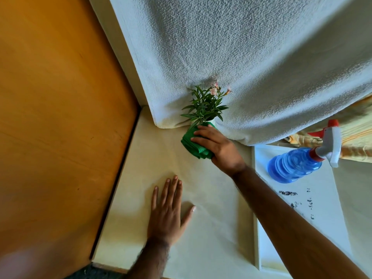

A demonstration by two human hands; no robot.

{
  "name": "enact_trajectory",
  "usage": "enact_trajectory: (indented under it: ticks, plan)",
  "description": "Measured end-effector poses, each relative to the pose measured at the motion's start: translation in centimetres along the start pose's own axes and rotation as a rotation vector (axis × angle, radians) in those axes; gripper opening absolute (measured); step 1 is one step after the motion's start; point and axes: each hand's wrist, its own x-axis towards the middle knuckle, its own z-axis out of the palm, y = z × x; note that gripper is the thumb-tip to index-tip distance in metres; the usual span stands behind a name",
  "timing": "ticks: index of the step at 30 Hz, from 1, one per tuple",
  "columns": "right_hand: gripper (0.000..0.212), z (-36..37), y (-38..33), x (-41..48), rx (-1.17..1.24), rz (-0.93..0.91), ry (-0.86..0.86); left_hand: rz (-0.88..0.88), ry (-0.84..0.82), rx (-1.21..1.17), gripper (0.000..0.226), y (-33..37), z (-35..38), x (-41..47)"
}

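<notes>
Cloth [192, 142], bright green, folded thick, gripped by right hand [218, 147].

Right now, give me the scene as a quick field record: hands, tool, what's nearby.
activity: wiping a cream surface with a cloth
left hand: flat on the cream surface, fingers straight, holding nothing
right hand: holds the green cloth down on the surface, right by the plant
plant: small, green leaves, pink flowers, against the textured white wall; base hidden behind the cloth
spray bottle: blue, red-and-grey trigger, right of the right hand, untouched
left edge: orange wooden panel
</notes>
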Motion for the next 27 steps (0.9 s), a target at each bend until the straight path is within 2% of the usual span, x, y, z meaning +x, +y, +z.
enact_trajectory:
  ticks: [9,16,20,23,27]
  plan:
    - [0.036,1.2,2.4,-1.2,0.051,0.008,-0.029,-0.001,-0.011,0.015,0.089,0.1,0.0,0.2]
    - [0.054,1.8,2.0,-2.9,0.173,0.174,-0.071,-0.001,0.001,0.001,0.088,0.1,0.1,0.1]
    - [0.056,0.8,1.4,-2.7,0.182,0.261,-0.126,0.004,0.008,0.008,0.088,0.0,0.2,0.0]
    - [0.058,-0.3,0.6,-1.8,0.147,0.214,-0.148,0.006,0.013,0.006,0.089,-0.1,0.4,0.0]
    - [0.041,-1.7,0.1,-0.5,0.062,0.008,-0.07,-0.002,0.0,0.014,0.09,0.0,0.4,0.1]
